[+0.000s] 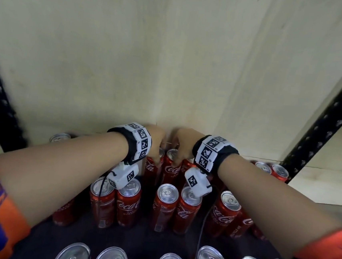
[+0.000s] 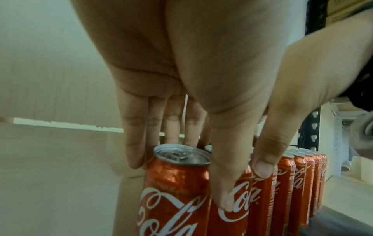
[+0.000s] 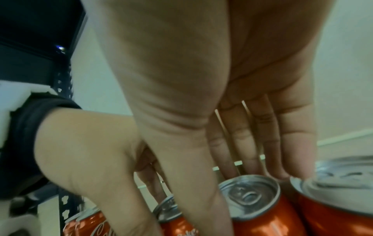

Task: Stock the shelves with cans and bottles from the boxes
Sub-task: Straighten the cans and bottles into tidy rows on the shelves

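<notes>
From the head view both hands reach to the back of the shelf (image 1: 191, 79), among upright red Coca-Cola cans (image 1: 127, 202) standing in rows on its dark mat (image 1: 139, 237). The left hand (image 1: 154, 142) has its grip clamped on a back-row can (image 1: 152, 167); the left wrist view shows what the head view hides: fingers (image 2: 135, 143) behind the can (image 2: 177, 183), thumb (image 2: 226, 175) down its front. The right hand (image 1: 182, 147) comes down on the neighbouring can (image 1: 170, 167). The right wrist view shows its fingers (image 3: 292, 143) behind that can's (image 3: 254, 207) silver top and its thumb (image 3: 191, 183) in front, grip closed around it. Only the head view shows the marker wristbands (image 1: 141, 143) and the black perforated rack post (image 1: 325, 123).
</notes>
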The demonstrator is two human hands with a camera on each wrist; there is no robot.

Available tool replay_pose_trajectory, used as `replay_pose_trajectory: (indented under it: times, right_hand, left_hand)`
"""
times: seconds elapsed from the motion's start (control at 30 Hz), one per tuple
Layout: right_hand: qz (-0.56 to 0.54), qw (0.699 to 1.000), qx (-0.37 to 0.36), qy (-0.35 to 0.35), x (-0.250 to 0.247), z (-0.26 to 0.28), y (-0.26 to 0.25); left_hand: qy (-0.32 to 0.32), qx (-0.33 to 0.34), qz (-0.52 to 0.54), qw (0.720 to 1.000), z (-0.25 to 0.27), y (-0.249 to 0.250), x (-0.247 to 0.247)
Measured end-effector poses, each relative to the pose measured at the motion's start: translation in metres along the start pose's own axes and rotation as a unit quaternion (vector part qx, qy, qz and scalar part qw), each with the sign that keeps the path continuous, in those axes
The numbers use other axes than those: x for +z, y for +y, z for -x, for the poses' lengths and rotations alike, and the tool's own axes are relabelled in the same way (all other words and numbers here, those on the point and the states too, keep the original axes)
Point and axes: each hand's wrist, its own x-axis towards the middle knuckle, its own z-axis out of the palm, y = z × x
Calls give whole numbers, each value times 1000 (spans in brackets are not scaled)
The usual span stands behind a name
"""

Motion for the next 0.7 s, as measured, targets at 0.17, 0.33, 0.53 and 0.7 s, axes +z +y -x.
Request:
replay_pose_trajectory:
  times: [0.17,0.33,0.53,0.7]
  right_hand:
    - [75,996,-35,-36,-6,-4,-8]
    - [90,993,-60,-41,-8,-12,-8]
    - [105,991,-52,-69,-5,-27,-12]
    - [162,980,-75,-90,1,-47,-20]
  left_hand:
    - [-31,8,-41,999,-6,8,-3]
    - [-29,7,-56,998,-5,5,-7]
    - [-22,-8,-79,997,6,-12,-15]
    - [-13,-26,-90,995,21,-34,-20]
